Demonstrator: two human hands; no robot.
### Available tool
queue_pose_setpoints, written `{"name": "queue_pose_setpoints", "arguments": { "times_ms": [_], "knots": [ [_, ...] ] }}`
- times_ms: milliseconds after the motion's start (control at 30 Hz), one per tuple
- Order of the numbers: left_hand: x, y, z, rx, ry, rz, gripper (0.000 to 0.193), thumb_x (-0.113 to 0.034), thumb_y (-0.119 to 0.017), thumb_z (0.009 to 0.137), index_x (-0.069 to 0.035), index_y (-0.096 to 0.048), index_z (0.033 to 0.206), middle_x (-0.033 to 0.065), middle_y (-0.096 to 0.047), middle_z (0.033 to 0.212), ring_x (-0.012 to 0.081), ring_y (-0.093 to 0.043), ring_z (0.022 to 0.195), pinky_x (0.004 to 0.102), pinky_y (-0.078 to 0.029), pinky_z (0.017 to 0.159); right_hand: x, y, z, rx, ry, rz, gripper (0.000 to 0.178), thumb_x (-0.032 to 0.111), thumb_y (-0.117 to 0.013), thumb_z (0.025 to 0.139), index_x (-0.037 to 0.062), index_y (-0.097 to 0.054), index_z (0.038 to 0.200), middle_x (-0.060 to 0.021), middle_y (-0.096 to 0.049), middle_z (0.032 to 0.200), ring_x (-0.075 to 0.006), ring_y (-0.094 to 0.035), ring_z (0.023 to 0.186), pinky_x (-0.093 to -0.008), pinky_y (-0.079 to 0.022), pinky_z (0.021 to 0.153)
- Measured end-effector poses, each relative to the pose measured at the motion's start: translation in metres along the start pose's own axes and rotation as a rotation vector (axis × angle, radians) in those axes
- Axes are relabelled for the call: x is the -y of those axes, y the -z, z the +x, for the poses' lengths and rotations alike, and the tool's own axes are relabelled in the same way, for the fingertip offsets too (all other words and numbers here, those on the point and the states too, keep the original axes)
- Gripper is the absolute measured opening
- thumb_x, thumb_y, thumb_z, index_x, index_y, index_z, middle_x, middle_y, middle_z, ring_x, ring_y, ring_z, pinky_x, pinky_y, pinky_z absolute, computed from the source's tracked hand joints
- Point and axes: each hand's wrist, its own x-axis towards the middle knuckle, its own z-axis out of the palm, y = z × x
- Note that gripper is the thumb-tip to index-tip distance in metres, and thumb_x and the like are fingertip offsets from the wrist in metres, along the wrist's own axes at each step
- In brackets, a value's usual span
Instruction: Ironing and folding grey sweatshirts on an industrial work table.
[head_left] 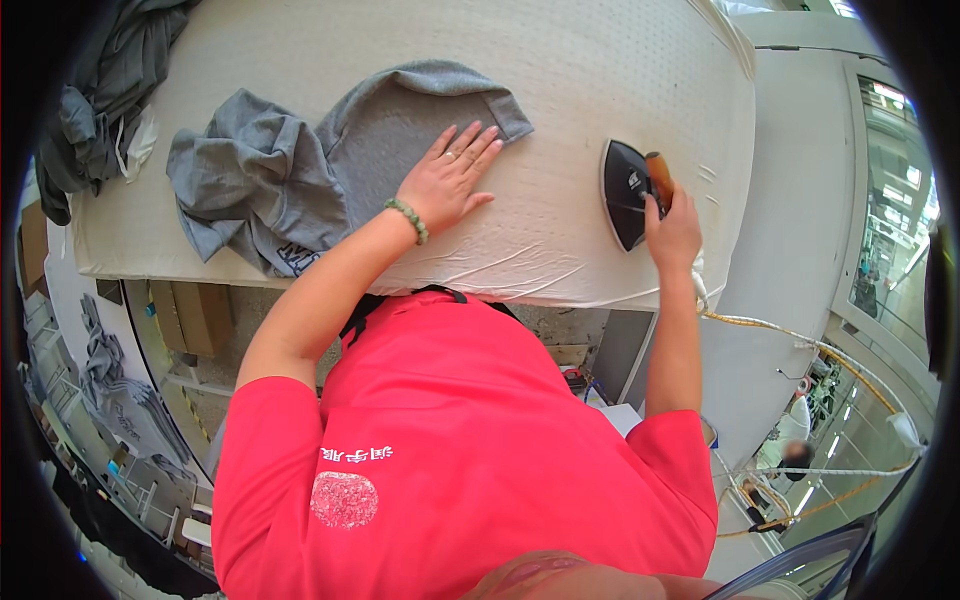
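Note:
A grey sweatshirt-like garment lies on the cream padded ironing table. Its left part is bunched up, with some dark print near the table's front edge; the right part, which looks like a sleeve with a cuff, is spread out. My left hand rests flat on that spread part, fingers stretched toward the cuff. To the right, my right hand is wrapped round the brown handle of a black iron. The iron stands on the bare cover, apart from the garment.
Dark grey garments are heaped at the table's far left corner. From the right side of the table, a white hose and yellow cord loop outward. Grey garments hang lower left. A cardboard box sits under the table.

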Motion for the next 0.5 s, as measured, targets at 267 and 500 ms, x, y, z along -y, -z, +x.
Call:
{"name": "queue_pose_setpoints", "arguments": {
  "times_ms": [267, 500],
  "knots": [
    [0.001, 0.01, -0.029, 0.02, 0.021, -0.032, 0.08, -0.046, -0.061, 0.098, -0.006, -0.033, 0.162, 0.0099, -0.03, 0.17, 0.0271, -0.025, 0.158, 0.0478, -0.018, 0.13, 0.062, 0.009, 0.02, 0.335, 0.108, 0.205, 0.034, 0.036, -0.071, 0.095, 0.0084, -0.073, 0.115, -0.0212, -0.074, 0.087, -0.0398, -0.073, 0.087, -0.0488, -0.057, 0.08],
    [-0.015, 0.031, -0.123, 0.049, 0.191, 0.017, 0.077, -0.04, -0.063, 0.097, -0.005, -0.036, 0.159, 0.0118, -0.033, 0.168, 0.028, -0.029, 0.156, 0.0477, -0.021, 0.128, 0.176, -0.007, 0.049, 0.466, 0.377, 0.102, 0.037, 0.038, -0.072, 0.095, 0.0081, -0.072, 0.117, -0.022, -0.075, 0.097, -0.0431, -0.071, 0.095, -0.0487, -0.056, 0.081]
  ]
}}
